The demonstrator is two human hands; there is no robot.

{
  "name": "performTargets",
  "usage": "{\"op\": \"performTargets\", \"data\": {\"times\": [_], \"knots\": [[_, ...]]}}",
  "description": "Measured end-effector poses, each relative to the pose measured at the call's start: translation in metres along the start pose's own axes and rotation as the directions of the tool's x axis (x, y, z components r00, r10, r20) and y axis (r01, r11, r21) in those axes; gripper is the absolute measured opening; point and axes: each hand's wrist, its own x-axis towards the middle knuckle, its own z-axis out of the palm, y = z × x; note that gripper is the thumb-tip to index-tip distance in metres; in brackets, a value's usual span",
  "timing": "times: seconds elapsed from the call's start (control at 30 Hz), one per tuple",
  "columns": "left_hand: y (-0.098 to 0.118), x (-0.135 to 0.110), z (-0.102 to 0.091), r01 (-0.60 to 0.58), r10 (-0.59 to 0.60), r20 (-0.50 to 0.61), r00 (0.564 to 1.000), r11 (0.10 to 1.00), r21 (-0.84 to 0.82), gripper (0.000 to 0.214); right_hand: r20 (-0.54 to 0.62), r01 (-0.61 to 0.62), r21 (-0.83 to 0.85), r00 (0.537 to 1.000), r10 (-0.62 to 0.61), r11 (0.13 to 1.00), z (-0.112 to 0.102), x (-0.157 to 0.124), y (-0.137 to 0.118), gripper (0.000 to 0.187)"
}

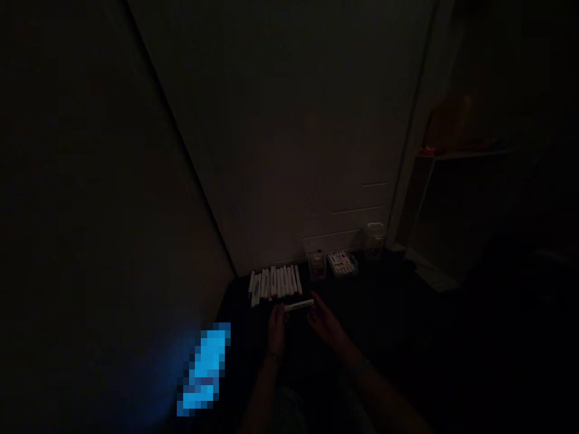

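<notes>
here both hands hold a white marker.

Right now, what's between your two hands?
One white marker, lying crosswise, its ends at the left hand and right hand; the dim head view shows it.

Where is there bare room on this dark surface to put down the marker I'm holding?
Right of your right hand, the dark surface looks bare, in front of the small boxes. Crowded: the strip by the wall, where the row of markers lies just beyond the marker and your left hand. It is dim, so check.
</notes>
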Motion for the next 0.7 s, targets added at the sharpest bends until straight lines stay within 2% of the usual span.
{"op": "performTargets", "data": {"times": [0.13, 0.37, 0.53, 0.7], "knots": [[0.0, 0.0, 0.002, 0.037, -0.038, -0.004, 0.999, 0.998, -0.059, 0.041, -0.014, 0.027, -0.05, 1.0, -0.028, 0.998, -0.001, 0.0, 0.001, 0.031], [-0.024, 0.009, 0.0, 0.097, -0.095, 0.021, 0.995, 0.985, -0.141, 0.043, -0.017, 0.062, -0.119, 0.998, -0.065, 0.991, -0.001, 0.0, 0.0, 0.034], [-0.036, 0.015, 0.003, 0.089, -0.085, 0.029, 0.996, 0.981, -0.171, 0.043, -0.053, 0.051, -0.114, 0.997, -0.057, 0.992, 0.001, 0.0, -0.001, 0.029], [-0.033, 0.014, 0.003, 0.055, -0.048, 0.055, 0.997, 0.987, -0.152, 0.045, -0.061, 0.042, -0.083, 0.997, -0.047, 0.996, 0.002, -0.001, -0.002, 0.028]]}}
